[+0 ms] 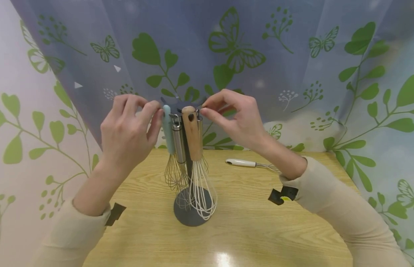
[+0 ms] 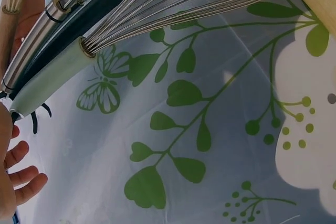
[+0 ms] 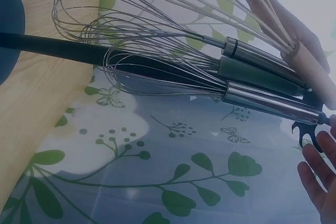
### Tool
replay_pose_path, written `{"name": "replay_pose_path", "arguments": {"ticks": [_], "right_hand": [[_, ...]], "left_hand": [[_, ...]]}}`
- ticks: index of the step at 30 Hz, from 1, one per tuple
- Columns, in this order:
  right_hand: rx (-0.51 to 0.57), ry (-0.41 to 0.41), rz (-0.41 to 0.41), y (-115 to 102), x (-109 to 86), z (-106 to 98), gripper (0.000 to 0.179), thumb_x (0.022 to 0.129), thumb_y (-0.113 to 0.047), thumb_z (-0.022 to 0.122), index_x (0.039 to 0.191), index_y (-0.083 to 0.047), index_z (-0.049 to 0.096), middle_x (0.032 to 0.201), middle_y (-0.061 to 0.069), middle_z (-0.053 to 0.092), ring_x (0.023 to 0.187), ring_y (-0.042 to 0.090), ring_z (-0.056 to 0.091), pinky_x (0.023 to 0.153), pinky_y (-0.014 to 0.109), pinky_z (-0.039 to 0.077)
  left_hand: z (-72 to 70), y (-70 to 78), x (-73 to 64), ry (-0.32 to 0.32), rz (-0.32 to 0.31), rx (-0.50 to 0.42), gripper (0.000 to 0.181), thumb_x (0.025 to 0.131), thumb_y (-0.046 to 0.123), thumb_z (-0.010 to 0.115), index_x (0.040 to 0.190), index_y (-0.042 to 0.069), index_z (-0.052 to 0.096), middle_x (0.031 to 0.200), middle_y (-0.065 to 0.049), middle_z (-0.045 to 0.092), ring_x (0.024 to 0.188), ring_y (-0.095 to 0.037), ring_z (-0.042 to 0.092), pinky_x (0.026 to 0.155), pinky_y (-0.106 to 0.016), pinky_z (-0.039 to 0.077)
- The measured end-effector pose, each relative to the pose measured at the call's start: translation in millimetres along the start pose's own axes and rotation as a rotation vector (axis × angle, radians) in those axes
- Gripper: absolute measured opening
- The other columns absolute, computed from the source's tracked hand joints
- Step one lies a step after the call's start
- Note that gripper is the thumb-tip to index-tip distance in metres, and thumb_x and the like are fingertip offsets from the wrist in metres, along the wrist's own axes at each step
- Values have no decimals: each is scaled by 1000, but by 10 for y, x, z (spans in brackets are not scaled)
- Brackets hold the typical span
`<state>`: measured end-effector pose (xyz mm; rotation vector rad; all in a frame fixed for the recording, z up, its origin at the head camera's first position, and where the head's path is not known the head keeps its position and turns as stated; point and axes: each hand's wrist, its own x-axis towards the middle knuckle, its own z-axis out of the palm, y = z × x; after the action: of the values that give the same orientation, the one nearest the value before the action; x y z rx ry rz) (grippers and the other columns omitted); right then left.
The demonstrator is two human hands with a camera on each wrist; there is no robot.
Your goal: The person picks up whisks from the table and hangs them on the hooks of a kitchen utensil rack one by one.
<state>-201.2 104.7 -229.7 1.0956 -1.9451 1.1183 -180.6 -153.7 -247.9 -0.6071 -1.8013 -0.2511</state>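
Several whisks hang from a dark rotating-style rack [image 1: 184, 218] with a round base and a hooked top. My left hand [image 1: 126, 124] pinches the upper end of a light blue-handled whisk [image 1: 168, 133] between thumb and forefinger, the other fingers loosely bent. On the other side, my right hand [image 1: 241, 118] pinches the top of a steel-handled whisk [image 3: 270, 103], mostly hidden in the head view behind a wooden-handled whisk [image 1: 193, 139]. Another steel-handled whisk [image 1: 178, 142] hangs between the blue and wooden ones, touched by neither hand.
A white-handled whisk [image 1: 241, 162] lies on the wooden table [image 1: 153, 237] to the right of the rack, its wires partly behind my right forearm. A patterned curtain [image 1: 193, 44] with green leaves and butterflies hangs close behind the rack.
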Motion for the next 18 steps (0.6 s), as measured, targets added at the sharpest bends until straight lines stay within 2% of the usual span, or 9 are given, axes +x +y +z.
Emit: {"name": "replay_pose_path", "arguments": {"ticks": [18], "right_hand": [[21,1,0,-8,-60,-19,14,88,0,81,102,2,75,94,14,80,81,15,75,73,24,63]], "left_hand": [[17,-1,0,5,14,8,13,102,16,61,103,5,69,92,-18,66,94,-39,61,57,-50,54]]}}
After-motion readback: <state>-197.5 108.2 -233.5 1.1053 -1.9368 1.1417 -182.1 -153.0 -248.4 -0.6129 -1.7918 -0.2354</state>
